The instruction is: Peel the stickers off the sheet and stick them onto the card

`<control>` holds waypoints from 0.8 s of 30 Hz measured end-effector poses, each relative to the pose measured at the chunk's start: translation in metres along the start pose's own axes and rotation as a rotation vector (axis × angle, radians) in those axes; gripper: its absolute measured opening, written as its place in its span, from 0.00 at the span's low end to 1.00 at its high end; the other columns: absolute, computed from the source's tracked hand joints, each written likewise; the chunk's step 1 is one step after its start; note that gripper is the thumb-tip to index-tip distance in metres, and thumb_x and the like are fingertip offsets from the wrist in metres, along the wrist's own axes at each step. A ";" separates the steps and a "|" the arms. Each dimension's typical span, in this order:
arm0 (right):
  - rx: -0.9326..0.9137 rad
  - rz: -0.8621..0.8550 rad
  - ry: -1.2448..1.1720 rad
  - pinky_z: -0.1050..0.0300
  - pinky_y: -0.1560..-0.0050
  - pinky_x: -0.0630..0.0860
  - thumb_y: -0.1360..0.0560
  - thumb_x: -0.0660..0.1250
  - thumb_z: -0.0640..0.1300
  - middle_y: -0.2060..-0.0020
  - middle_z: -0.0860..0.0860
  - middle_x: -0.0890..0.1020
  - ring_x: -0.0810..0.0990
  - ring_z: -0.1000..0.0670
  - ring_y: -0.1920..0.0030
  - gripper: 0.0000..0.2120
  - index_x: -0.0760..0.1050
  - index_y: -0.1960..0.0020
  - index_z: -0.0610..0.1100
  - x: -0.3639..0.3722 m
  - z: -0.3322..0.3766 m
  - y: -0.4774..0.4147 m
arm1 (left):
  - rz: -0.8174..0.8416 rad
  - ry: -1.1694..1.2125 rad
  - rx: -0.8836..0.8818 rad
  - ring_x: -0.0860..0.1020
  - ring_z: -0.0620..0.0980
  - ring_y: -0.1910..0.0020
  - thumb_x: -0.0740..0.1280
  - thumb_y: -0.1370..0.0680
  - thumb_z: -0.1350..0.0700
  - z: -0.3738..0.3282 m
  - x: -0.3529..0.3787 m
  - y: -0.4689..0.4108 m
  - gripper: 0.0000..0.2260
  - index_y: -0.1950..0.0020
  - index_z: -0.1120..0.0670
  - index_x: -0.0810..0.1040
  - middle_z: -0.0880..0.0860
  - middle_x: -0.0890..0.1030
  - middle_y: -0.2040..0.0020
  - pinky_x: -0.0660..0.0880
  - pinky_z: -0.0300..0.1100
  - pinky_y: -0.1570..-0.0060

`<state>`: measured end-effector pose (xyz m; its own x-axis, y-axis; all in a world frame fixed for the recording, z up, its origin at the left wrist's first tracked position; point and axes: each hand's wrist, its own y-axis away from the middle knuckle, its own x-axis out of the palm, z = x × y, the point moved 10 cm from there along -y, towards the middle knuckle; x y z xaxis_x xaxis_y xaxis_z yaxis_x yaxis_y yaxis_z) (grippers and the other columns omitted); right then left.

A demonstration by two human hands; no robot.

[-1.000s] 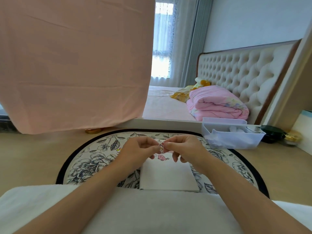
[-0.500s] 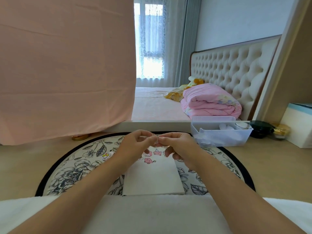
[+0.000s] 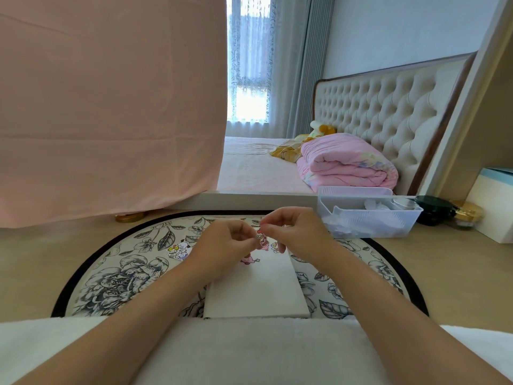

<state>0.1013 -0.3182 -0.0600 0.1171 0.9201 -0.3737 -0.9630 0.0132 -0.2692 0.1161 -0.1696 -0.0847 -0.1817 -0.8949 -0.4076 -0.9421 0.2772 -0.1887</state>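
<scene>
The left hand [image 3: 224, 243] and right hand [image 3: 295, 232] meet at the fingertips, both pinching a red-and-pink sticker [image 3: 261, 239] just above the far end of the white card [image 3: 255, 290]. A pale pink sticker [image 3: 248, 260] lies on the card's far edge. To the left, a cartoon sticker [image 3: 179, 250] lies on the floral mat [image 3: 116, 276]. A clear basket [image 3: 369, 218] stands far right.
</scene>
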 end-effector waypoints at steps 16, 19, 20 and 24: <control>0.028 -0.024 0.053 0.61 0.69 0.75 0.26 0.73 0.38 0.66 0.48 0.85 0.76 0.55 0.74 0.03 0.85 0.57 0.42 0.005 -0.006 0.003 | -0.095 0.117 -0.014 0.80 0.45 0.69 0.72 0.24 0.61 -0.001 -0.009 0.007 0.03 0.57 0.54 0.84 0.50 0.86 0.64 0.70 0.30 0.74; -0.039 -0.086 0.177 0.66 0.68 0.73 0.27 0.73 0.40 0.69 0.55 0.84 0.76 0.61 0.73 0.05 0.85 0.60 0.48 0.003 0.000 0.004 | -0.133 0.117 -0.019 0.80 0.43 0.69 0.72 0.25 0.59 0.002 -0.012 0.006 0.04 0.59 0.53 0.85 0.50 0.86 0.64 0.73 0.33 0.69; -0.067 -0.104 0.234 0.68 0.67 0.73 0.28 0.73 0.42 0.69 0.57 0.84 0.77 0.61 0.72 0.05 0.85 0.60 0.50 0.003 0.003 0.005 | -0.141 0.118 -0.021 0.80 0.43 0.69 0.72 0.25 0.59 0.003 -0.012 0.006 0.04 0.60 0.52 0.85 0.50 0.86 0.65 0.74 0.34 0.68; -0.148 -0.147 0.336 0.67 0.66 0.72 0.29 0.74 0.44 0.69 0.60 0.84 0.78 0.61 0.71 0.04 0.85 0.61 0.52 0.003 0.013 0.008 | -0.154 0.127 -0.020 0.80 0.44 0.69 0.72 0.26 0.60 0.003 -0.013 0.007 0.05 0.60 0.52 0.85 0.51 0.85 0.65 0.75 0.34 0.68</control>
<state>0.0911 -0.3102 -0.0516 0.3477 0.7332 -0.5844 -0.8874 0.0560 -0.4576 0.1130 -0.1545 -0.0836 -0.0676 -0.9635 -0.2590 -0.9667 0.1274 -0.2220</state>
